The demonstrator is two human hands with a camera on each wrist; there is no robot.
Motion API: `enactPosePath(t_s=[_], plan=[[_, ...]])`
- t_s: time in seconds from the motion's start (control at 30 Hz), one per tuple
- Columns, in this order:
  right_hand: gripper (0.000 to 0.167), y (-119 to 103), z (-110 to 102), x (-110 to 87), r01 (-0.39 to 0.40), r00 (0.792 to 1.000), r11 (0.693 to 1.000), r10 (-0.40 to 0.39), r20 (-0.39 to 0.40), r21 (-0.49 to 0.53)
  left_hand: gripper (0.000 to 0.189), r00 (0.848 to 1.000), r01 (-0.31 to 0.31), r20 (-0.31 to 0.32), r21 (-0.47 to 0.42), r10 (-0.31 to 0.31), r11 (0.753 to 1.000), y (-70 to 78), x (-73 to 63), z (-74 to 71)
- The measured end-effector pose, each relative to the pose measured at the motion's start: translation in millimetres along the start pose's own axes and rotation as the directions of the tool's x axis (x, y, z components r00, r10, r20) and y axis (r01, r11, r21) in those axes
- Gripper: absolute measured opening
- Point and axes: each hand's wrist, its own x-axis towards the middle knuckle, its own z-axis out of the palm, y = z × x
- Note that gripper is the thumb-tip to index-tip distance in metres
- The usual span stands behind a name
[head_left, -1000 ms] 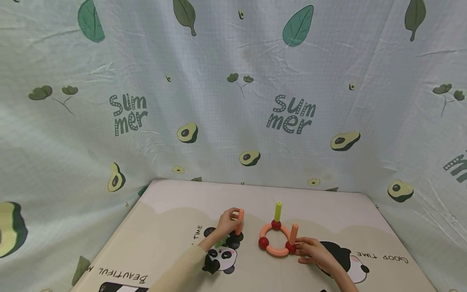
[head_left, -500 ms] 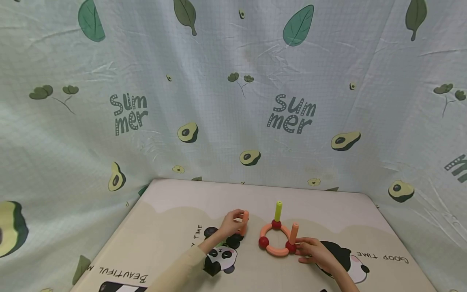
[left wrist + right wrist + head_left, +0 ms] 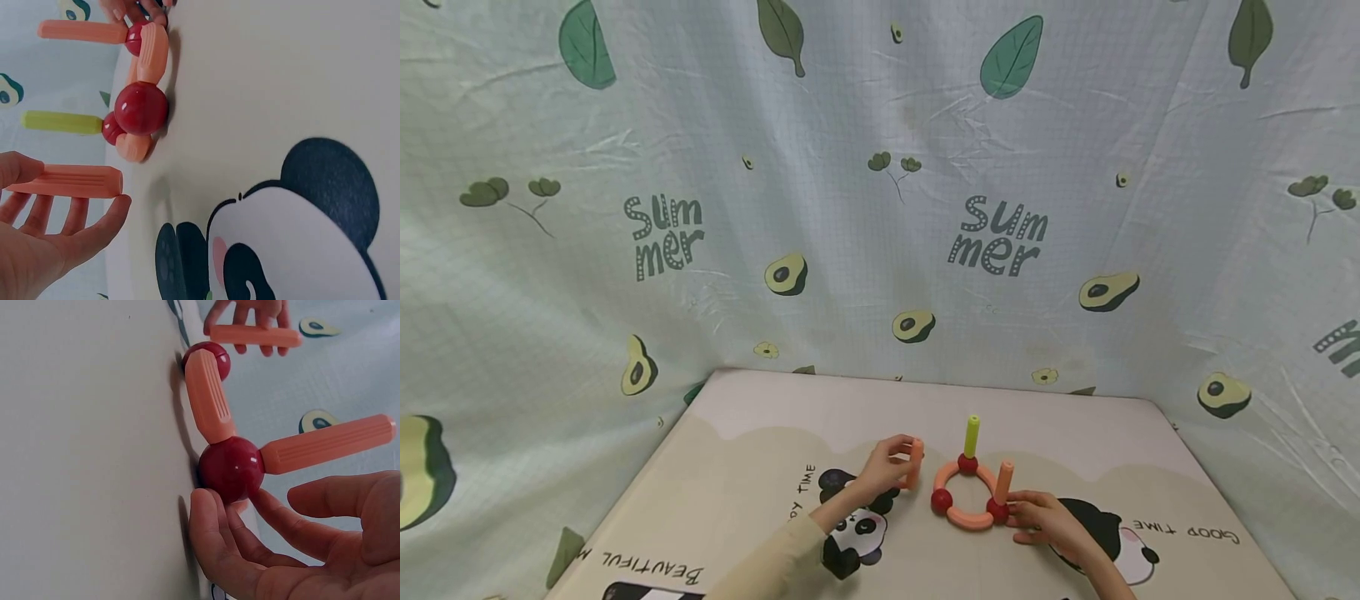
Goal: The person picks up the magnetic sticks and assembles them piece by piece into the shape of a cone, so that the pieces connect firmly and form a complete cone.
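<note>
Between its thumb and fingers, my left hand [image 3: 880, 471] pinches a straight orange magnetic rod [image 3: 81, 181], upright and to the left of a ring on the table. Curved orange rods [image 3: 970, 520] and three red balls [image 3: 942, 501] make up that ring. A yellow-green rod [image 3: 972, 437] stands on the back ball, and an orange rod [image 3: 328, 445] stands on the right one. My right hand [image 3: 1047, 523] rests its fingertips against this right ball [image 3: 231, 469], thumb held apart from it. The left ball [image 3: 141, 109] bears no upright rod.
The light tabletop [image 3: 752, 408] has printed pandas [image 3: 856, 527] and lettering on it. Behind the table's far edge hangs a pale curtain [image 3: 850, 225] with avocados and leaves. A dark striped print [image 3: 651, 592] shows at the front left.
My left hand has moved to the right and slightly nearer with the orange rod, closing on the ring. The ring and my right hand have stayed in place.
</note>
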Motion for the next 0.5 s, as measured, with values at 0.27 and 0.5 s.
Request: enactPosePath(t_s=[0.27,0.5], plan=[[0.054,0,0,-0.1,-0.015,1.000,1.000,0.014,0.002,0.005,0.031,1.000,0.004,0.007,-0.083,-0.004,0.997,8.4,-1.6,5.5],[0.055,0,0,0.1,-0.009,1.000,1.000,0.009,0.006,0.004,0.032,1.000,0.011,0.019,-0.154,-0.008,0.988,10.1,-0.1,14.7]])
